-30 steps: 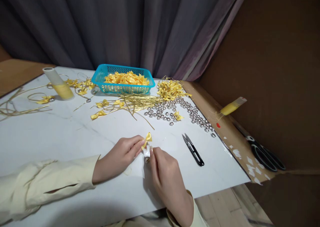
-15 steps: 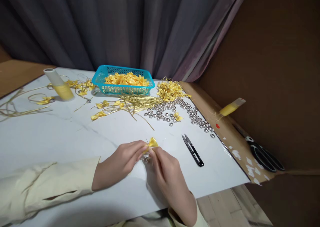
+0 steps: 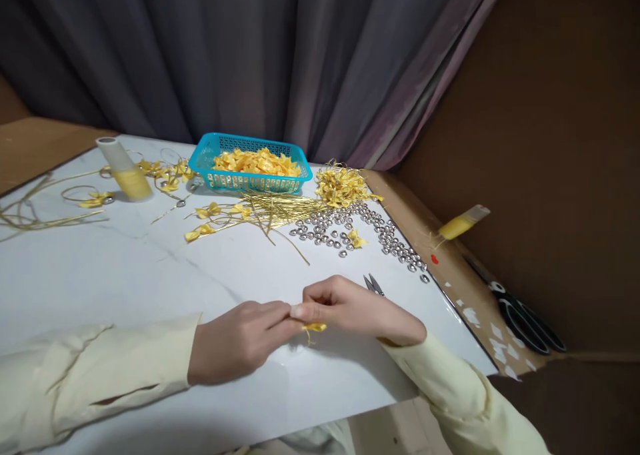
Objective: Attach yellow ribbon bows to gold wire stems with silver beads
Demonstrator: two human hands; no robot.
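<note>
My left hand (image 3: 250,335) reaches in from the left, its fingers pressed together around a small yellow ribbon bow (image 3: 316,327). Part of the bow and a thin yellow strand poke out below the fingertips. My right hand (image 3: 345,308) meets it from the right, thumb and bent forefinger pinched against the left fingertips. What sits inside that pinch is hidden. Behind the right hand lie thread snips (image 3: 374,285), only their blades showing. Loose silver beads (image 3: 343,245) and another yellow bow (image 3: 356,239) lie farther back.
A blue basket (image 3: 250,180) of yellow ribbon pieces stands at the back, beside a heap of bows (image 3: 341,187) and gold cords (image 3: 280,208). One yellow thread spool (image 3: 127,175) stands at left; another (image 3: 463,223) lies right, near black scissors (image 3: 525,318).
My right hand has turned over and its forearm has swung out to the right, now covering the snips' handles. The bow has shifted down and shows less. My left hand barely moved.
</note>
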